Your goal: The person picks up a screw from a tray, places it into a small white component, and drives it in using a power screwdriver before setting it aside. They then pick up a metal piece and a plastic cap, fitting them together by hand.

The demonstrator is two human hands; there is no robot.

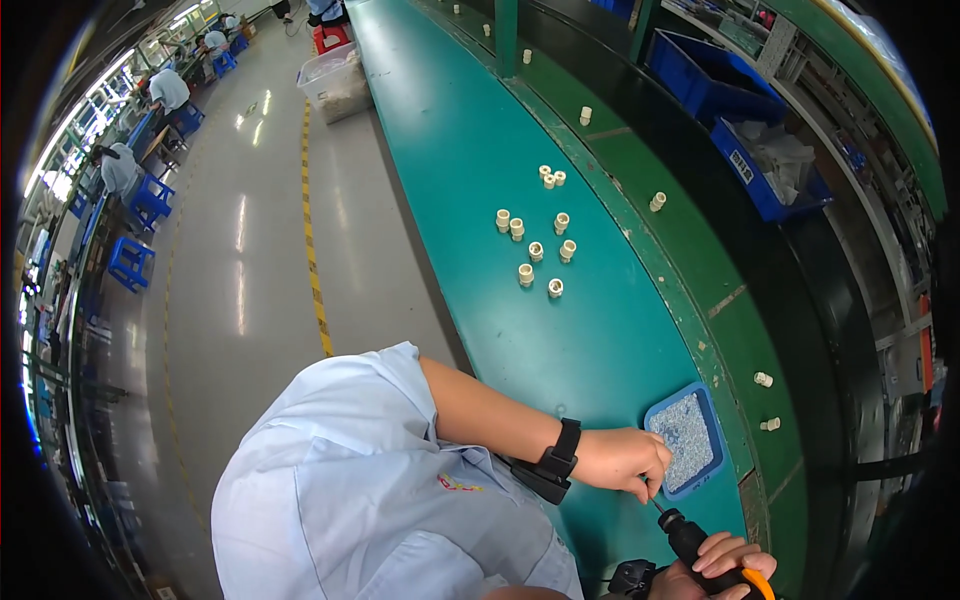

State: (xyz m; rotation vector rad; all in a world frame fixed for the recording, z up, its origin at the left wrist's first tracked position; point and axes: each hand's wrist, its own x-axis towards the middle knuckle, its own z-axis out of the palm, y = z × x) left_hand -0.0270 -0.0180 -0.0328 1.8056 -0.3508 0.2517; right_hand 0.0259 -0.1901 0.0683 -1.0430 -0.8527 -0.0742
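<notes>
My left hand reaches across the green bench to the near edge of a blue tray full of small silvery pieces. Its thumb and fingers are pinched together at the tip of a screwdriver bit; whatever they hold is too small to make out. In my right hand, at the lower edge, is a black power screwdriver with an orange part, its bit pointing at the left fingertips. Several cream cylindrical pieces stand on the bench farther off, away from both hands.
More cream pieces sit spaced along the green conveyor belt at the right. Blue bins stand beyond it. A clear plastic box is on the floor left of the bench. Other people sit at a far-left line.
</notes>
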